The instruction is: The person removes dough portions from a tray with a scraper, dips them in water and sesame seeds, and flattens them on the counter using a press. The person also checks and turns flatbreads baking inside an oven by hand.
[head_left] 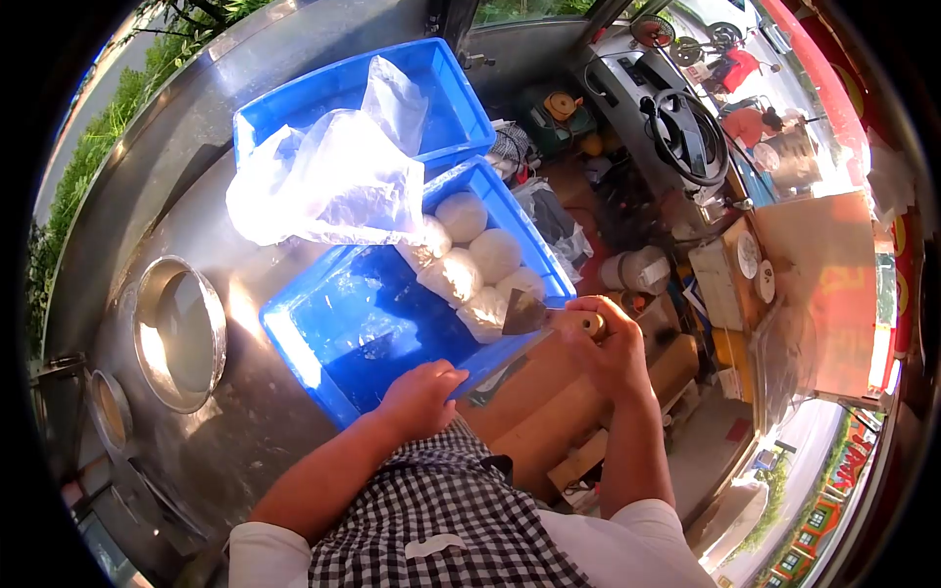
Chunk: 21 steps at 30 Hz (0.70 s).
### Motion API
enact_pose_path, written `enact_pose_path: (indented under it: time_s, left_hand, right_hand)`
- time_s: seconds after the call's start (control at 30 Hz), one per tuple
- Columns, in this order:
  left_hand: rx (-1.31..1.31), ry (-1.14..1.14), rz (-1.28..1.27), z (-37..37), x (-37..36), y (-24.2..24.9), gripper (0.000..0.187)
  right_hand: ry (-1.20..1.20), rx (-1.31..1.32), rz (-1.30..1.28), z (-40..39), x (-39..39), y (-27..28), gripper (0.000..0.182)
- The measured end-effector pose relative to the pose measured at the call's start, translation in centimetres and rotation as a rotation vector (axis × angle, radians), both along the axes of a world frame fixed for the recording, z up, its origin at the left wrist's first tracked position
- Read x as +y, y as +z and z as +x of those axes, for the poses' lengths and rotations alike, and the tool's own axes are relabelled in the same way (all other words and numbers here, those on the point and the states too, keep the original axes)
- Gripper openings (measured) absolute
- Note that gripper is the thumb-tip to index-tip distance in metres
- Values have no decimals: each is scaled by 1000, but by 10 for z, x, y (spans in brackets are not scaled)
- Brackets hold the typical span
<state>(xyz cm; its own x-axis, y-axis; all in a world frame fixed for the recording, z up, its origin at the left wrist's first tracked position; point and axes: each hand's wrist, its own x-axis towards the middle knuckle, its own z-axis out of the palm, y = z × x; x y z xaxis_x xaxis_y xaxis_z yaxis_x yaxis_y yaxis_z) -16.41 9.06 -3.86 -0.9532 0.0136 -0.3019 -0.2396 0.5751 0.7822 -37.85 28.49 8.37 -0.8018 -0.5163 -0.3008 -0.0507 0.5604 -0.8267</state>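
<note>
My right hand [610, 351] is closed around the wooden handle of a scraper [526, 312]. The scraper's flat metal blade reaches over the near right side of a blue tray [343, 338], against the closest of several pale dough balls [495, 255]. These balls sit together in the tray's right part; its left part shows bare blue bottom with whitish smears. At the tray's near edge is my left hand [423, 397], its fingers curled; what they hold, if anything, is hidden.
A second blue tray [456, 113] lies beyond, with clear plastic sheeting [333, 176] draped over it. A round metal pan [179, 333] stands on the metal counter [260, 387] at left. Cardboard [524, 392], a steering wheel [691, 137] and boxes are at right. People are outside.
</note>
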Motion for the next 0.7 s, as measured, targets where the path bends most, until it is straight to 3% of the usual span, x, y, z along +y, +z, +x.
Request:
enact_pose_path:
  time_s: [0.1, 0.2, 0.33, 0.53, 0.7]
  left_hand:
    - [70, -23, -58, 3, -9, 1, 41]
    - [94, 6, -126, 14, -26, 0, 36]
    - [44, 32, -161, 27, -45, 2, 38]
    - [149, 127, -143, 36, -37, -12, 36]
    - [174, 233, -113, 42, -31, -15, 33]
  right_hand:
    - [227, 190, 34, -11, -6, 7, 31]
    - [394, 101, 31, -19, -13, 14, 34]
    - [662, 172, 167, -28, -29, 34, 38]
    - [800, 161, 51, -29, -53, 30, 31]
    - [945, 56, 142, -29, -73, 32, 21]
